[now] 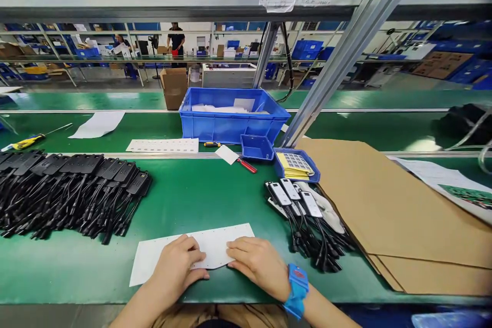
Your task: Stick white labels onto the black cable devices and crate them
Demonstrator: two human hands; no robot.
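– At the near edge of the green bench (200,189), what lies between the hands?

– A white strip (213,248), its right end angled toward the far side.

– How does the left hand (175,261) hold it?

– Bent fingers rest on its top, with the thumb reaching past the near edge. I can't tell whether they pinch it.

– And the right hand (259,264)?

– Fingertips close together on the strip's right part, thumb by the near edge. Whether that is a pinch, I can't tell either. A blue band (298,289) circles that wrist.

– What's nearest on the right?

– White-faced units (311,204) in a loose heap, black cables toward the near side. Farther right lie brown cardboard sheets (384,200).

– And left?

– Black units (82,164) in a long overlapping row, their cables also trailing near.

– Beyond the strip?

– A small blue tray (314,174) with yellow sheets (295,164), right of a second tray (257,155). Left of that one, a white card (227,154) touches a red screwdriver (246,165). Behind stands a big blue bin (215,128).

– Farthest?

– A person (176,41) in dark clothes, upright behind another bench (215,59).
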